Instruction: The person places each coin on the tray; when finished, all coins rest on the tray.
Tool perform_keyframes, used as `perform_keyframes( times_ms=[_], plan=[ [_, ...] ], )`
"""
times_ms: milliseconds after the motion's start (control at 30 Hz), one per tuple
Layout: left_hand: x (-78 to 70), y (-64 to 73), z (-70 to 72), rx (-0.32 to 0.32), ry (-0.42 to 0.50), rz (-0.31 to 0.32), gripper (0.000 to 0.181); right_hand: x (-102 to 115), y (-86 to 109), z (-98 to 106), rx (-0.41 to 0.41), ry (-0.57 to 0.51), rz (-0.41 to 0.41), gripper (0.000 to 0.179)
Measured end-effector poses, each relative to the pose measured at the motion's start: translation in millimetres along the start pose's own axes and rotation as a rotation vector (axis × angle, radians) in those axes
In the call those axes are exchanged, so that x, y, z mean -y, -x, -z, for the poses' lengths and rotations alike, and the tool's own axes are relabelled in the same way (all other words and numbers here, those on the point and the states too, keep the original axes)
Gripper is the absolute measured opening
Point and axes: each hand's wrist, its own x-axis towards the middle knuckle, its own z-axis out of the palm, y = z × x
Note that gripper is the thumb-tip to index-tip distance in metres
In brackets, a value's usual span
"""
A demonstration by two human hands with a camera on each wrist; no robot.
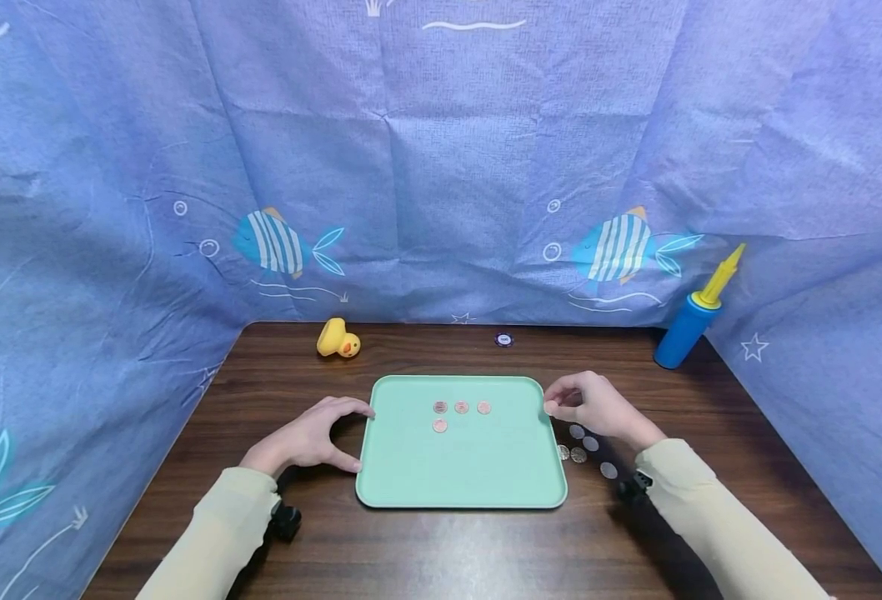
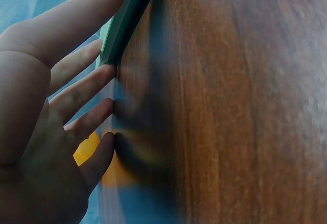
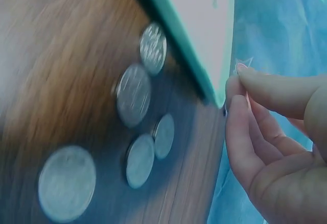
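Presently, four copper coins [image 1: 461, 407] are lying on the tray [image 1: 456, 479], seemingly done; five silver coins [image 1: 578, 455] are lying on the worktop [image 1: 448, 558] beside it, seemingly left. Left hand [image 1: 312, 435]: spreading its fingers at the tray's left rim, unclenched. Right hand [image 1: 594, 406]: holding thumb and fingertips together by the right rim; whether gripping a coin, cannot tell.

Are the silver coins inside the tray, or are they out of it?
Out: five silver coins lie on the table beside the tray, outside its rim.

No text or number can be read.
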Motion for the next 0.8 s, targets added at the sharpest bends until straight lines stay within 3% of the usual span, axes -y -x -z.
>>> perform_keyframes(
  times_ms=[500, 800],
  plan=[
    [1.2, 0.6, -1.0, -0.005, -0.004, -0.016, 0.079, 23.5, -19.1, -27.2, 0.043, -0.067, 0.103, 0.008],
    [1.3, 0.4, -0.7, -0.004, 0.001, -0.011, 0.079, 44.7, -33.5, -47.6, 0.093, -0.098, 0.119, 0.010]
  ],
)
